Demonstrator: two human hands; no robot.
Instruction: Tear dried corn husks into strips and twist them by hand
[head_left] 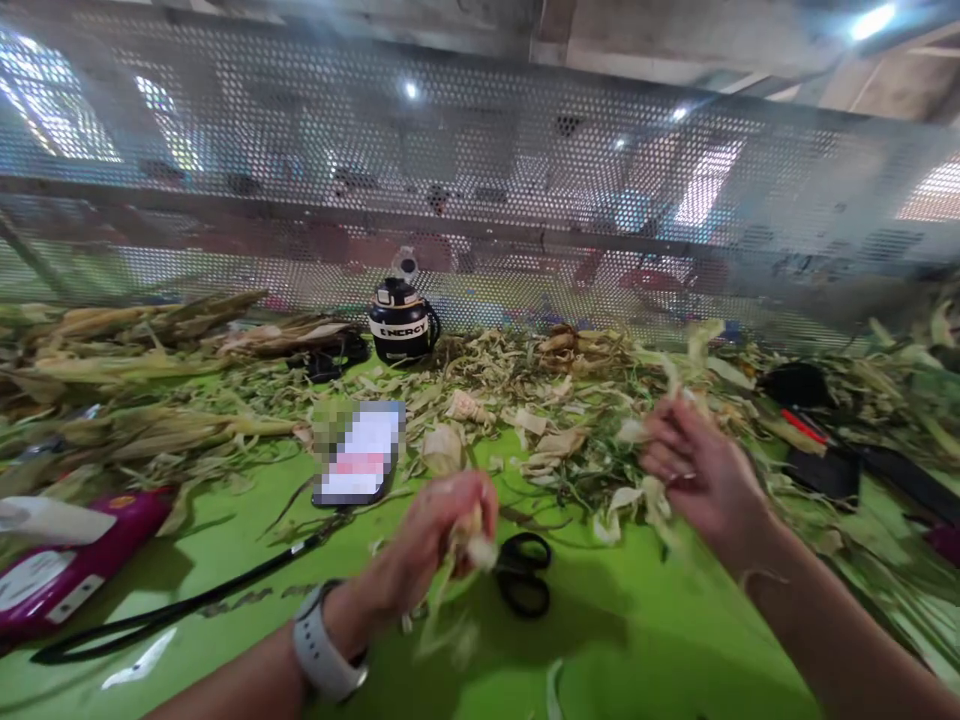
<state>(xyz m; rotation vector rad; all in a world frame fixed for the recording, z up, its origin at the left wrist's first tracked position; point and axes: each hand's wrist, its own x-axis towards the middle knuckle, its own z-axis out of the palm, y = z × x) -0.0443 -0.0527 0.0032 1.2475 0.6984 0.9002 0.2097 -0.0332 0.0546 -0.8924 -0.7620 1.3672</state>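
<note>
My left hand [435, 545] is closed around a small pale corn ear [472, 545] with husk strips hanging below it, held above the green table [637, 650]. A white watch sits on that wrist. My right hand [694, 465] is raised to the right, blurred by motion, fingers pinched on a thin husk strip [679, 385] that rises from it. Black scissors [523, 575] lie on the table just right of my left hand.
Husk scraps [555, 400] cover the table's middle and right. Unhusked corn [135, 340] is piled at the left. A black ENERGY jug [401, 322] stands at the back by a perforated metal screen [480, 180]. A phone [360, 455], a magenta tool [67, 565] and black tools [825, 450] lie around.
</note>
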